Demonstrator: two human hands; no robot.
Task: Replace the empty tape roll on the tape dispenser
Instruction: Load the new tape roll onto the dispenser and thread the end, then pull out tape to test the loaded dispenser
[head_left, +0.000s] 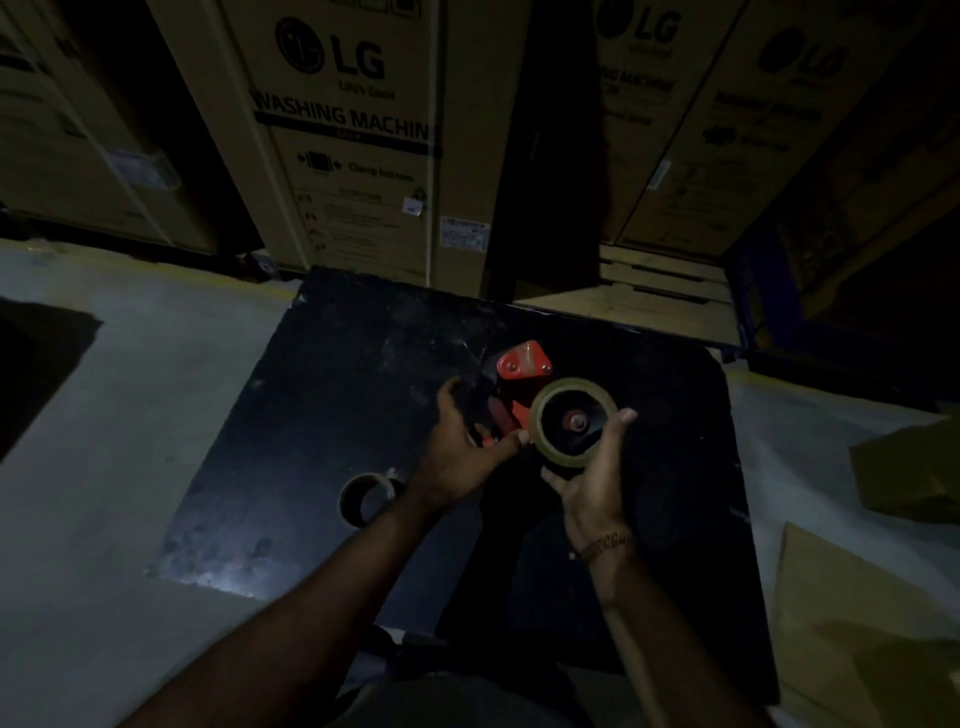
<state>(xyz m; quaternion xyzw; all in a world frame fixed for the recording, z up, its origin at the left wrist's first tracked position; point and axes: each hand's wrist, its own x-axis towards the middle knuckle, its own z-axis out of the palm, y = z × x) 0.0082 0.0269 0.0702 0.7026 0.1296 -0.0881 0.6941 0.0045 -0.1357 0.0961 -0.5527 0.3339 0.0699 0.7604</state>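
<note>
From my feed both bare forearms come up from the bottom of the frame, angled in twd each other. Left hand (457, 441) is curled, fingers wrapped round sthg w/ the thumb tip pointing right. Right hand (589, 486) sits palm-up-ish, fingers cupped and spread, index tip poking up on the far right. Thin beaded brown wrist bracelet (605, 544) on the right wrist. Hands close together, thumbs nearly meeting.

We see a red tape dispenser (519, 387) held above the dark board, head at 12 o'clock. A full brownish tape roll (571, 421) sits on its hub, face toward us. The empty cardboard core (363, 499) lies at 8 o'clock, well apart.
</note>
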